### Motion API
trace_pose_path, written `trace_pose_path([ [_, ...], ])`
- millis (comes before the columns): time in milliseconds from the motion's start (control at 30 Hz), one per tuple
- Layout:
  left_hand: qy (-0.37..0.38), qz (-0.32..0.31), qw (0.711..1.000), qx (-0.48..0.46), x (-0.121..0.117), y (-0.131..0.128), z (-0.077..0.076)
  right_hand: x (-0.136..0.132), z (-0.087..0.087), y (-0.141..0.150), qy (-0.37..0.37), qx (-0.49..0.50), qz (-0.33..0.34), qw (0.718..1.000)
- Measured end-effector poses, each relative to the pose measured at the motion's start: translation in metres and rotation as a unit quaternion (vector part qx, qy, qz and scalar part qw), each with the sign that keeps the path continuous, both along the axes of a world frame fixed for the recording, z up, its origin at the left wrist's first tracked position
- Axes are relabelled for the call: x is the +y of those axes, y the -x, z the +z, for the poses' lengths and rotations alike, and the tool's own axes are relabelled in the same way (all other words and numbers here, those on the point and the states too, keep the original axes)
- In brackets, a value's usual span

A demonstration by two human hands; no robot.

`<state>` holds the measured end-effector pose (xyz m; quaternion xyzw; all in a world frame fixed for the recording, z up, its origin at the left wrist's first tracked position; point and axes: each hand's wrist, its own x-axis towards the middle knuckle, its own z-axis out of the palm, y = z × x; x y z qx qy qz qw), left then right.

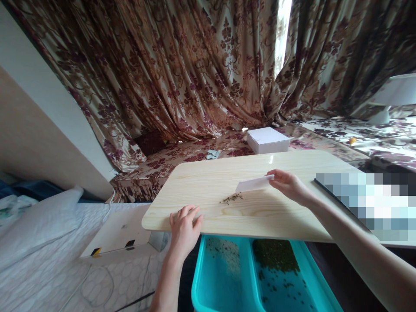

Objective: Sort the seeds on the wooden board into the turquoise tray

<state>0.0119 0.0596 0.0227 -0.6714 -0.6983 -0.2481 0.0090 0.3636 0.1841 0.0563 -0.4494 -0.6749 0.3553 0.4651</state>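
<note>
Between the fingers of my right hand [289, 185] is a folded white paper [253, 183], gripped at its right end and tilted just above the wooden tabletop [201, 177]. Close to the paper's left edge lies a loose scatter of small dark grains [233, 198]. My left hand [186, 224] rests on the table's near left edge, fingers spread, holding nothing. Below the near edge sits a turquoise divided tray [255, 277]. Pale grains mixed with some dark ones [224, 253] are in its left compartment, and a pile of dark green grains [275, 255] fills the far part of the right one.
A white box [268, 139] stands behind the table near the patterned curtains [195, 78]. On the table's right is a blurred-out flat device [373, 203]. A white carton [120, 229] lies on the bed at left, beside a pillow [42, 216]. A lamp [396, 93] stands far right.
</note>
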Motion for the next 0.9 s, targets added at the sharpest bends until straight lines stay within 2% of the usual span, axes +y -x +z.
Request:
trace_pose_path([
  [367, 0.023, 0.005, 1.0, -0.002, 0.0, 0.0, 0.002, -0.012, 0.008, -0.018, 0.004, -0.007, -0.021, 1.0],
  [633, 0.025, 0.006, 1.0, 0.001, -0.001, -0.001, 0.003, -0.021, 0.019, -0.025, 0.008, -0.026, -0.006, 1.0],
  [900, 0.022, 0.006, 1.0, 0.006, 0.0, -0.001, 0.002, -0.012, 0.015, -0.013, -0.003, -0.011, -0.01, 1.0],
])
